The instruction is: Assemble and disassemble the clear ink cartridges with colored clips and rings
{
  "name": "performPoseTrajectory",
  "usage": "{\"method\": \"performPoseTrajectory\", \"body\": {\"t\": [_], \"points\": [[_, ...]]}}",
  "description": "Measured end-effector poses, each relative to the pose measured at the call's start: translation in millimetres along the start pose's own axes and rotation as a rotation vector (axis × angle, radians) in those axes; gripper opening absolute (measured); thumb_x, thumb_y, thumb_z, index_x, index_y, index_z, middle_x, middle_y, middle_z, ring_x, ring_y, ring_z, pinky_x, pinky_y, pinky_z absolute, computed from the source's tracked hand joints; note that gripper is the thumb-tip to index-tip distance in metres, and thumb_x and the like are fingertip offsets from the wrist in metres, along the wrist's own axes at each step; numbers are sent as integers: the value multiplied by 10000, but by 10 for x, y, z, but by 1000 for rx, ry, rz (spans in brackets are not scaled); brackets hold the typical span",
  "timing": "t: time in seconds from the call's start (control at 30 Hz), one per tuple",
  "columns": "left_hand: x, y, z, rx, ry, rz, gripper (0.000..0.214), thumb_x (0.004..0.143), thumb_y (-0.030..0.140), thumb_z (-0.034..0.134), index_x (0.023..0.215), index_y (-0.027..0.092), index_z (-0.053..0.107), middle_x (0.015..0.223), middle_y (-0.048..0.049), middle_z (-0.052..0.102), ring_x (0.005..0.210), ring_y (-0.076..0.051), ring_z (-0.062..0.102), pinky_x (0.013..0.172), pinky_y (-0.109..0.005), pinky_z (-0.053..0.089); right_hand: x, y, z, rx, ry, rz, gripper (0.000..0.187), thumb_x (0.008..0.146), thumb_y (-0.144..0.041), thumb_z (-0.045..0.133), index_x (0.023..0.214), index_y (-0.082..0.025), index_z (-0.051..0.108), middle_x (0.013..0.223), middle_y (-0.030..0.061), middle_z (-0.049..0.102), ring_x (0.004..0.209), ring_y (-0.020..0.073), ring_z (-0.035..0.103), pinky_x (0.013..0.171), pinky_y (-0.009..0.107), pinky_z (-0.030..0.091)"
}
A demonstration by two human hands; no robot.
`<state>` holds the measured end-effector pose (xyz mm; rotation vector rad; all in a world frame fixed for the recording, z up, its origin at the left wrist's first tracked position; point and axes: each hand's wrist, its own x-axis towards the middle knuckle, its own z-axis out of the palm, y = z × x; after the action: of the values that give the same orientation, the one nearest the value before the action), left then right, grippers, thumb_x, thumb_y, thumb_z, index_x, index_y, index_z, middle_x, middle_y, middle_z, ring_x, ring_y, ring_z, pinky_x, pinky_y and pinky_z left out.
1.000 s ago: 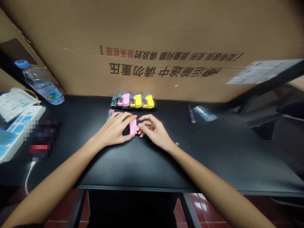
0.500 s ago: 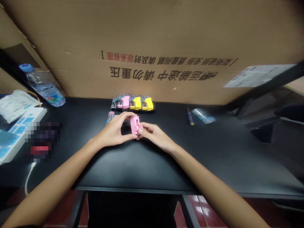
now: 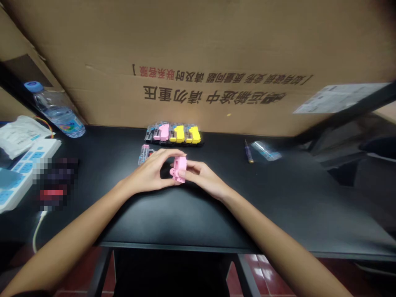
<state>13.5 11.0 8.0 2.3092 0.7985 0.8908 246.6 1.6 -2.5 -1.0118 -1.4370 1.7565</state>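
Note:
A small pink plastic piece (image 3: 180,165) with a boxy body and a round knob is held upright between both hands above the black table. My left hand (image 3: 153,170) grips its top and bottom ends between fingertips and thumb, leaving a gap at the palm. My right hand (image 3: 202,177) pinches its right side, thumb in front and fingers behind. Just beyond the left hand lies a clear-and-pink plastic piece (image 3: 144,154). Farther back, a row holds a pink piece (image 3: 162,132) and two yellow pieces, one of them a yellow piece (image 3: 194,135), with clear plastic parts.
A large cardboard box (image 3: 198,49) stands behind the black table (image 3: 192,222). To the left are a water bottle (image 3: 63,117), a white plastic bag (image 3: 23,134) and a power strip (image 3: 27,167). A screwdriver (image 3: 248,152) and a clear packet (image 3: 266,151) lie at the right.
The pink piece has been turned between my fingers, so its knob now faces left instead of right. It sits slightly lower and farther right; both hands still hold it.

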Motion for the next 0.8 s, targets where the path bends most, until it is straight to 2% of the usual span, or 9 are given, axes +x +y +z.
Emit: {"method": "performPoseTrajectory", "body": {"t": [0.07, 0.17, 0.27, 0.33, 0.4, 0.5, 0.57, 0.67, 0.8], "points": [[-3, 13, 24, 55, -3, 33, 615, 958, 335, 809, 1496, 297, 513, 1464, -106, 663, 1375, -290, 618, 1156, -501, 529, -1, -1, 3, 26, 4, 25, 461, 799, -481, 942, 1163, -219, 836, 1185, 73, 832, 1120, 273, 761, 1071, 449, 562], [7, 26, 18, 124, 9, 98, 630, 975, 354, 795, 1522, 286, 490, 1499, -123, 649, 1406, -298, 595, 1169, -506, 509, 25, 15, -22, 72, 60, 30, 464, 739, -461, 984, 1106, -217, 842, 1103, 62, 837, 1052, 257, 770, 1022, 420, 578], [27, 14, -120, 248, 125, 91, 494, 979, 447, 776, 1384, 232, 593, 1411, -129, 698, 1335, -297, 644, 1132, -470, 513, 61, 21, -60, 125, 173, 17, 485, 722, -464, 996, 1108, -217, 837, 1040, 55, 829, 916, 210, 759, 895, 360, 598], [34, -12, -285, 374, 281, -56, 236, 1022, 433, 680, 1104, 212, 672, 1198, -96, 748, 1119, -256, 715, 991, -405, 547, 80, 16, -83, 166, 252, 8, 493, 726, -473, 991, 1113, -211, 832, 1003, 56, 820, 843, 182, 734, 802, 325, 594], [28, -48, -465, 487, 375, -309, 228, 1017, 429, 635, 961, 209, 654, 1061, -70, 741, 887, -208, 706, 808, -344, 532, 93, 7, -104, 189, 313, 0, 493, 724, -468, 991, 1109, -206, 829, 994, 56, 810, 828, 167, 717, 750, 299, 583], [3, -109, -647, 592, 231, -667, 377, 941, 606, 681, 932, 230, 660, 933, -47, 751, 817, -240, 695, 712, -335, 469, 101, -5, -133, 177, 344, -5, 499, 712, -452, 996, 1105, -200, 823, 1004, 59, 800, 854, 166, 712, 731, 283, 580], [-10, -141, -668, 617, 92, -793, 533, 879, 767, 664, 921, 236, 680, 918, -67, 762, 836, -289, 707, 706, -351, 451, 102, -7, -151, 154, 345, -10, 508, 711, -451, 994, 1113, -196, 816, 1007, 63, 797, 856, 169, 711, 731, 285, 583], [-11, -170, -590, 624, -85, -848, 626, 831, 857, 624, 847, 237, 706, 874, -92, 758, 812, -319, 704, 691, -355, 422, 106, 2, -168, 137, 345, -18, 520, 710, -449, 993, 1124, -195, 808, 1015, 64, 795, 856, 168, 710, 731, 286, 583], [1, -194, -487, 462, -220, -809, 549, 819, 776, 682, 745, 233, 704, 730, -42, 700, 649, -230, 618, 608, -309, 348, 111, 25, -170, 101, 332, -36, 500, 725, -459, 982, 1108, -192, 804, 988, 60, 794, 823, 169, 705, 726, 304, 583]]}}
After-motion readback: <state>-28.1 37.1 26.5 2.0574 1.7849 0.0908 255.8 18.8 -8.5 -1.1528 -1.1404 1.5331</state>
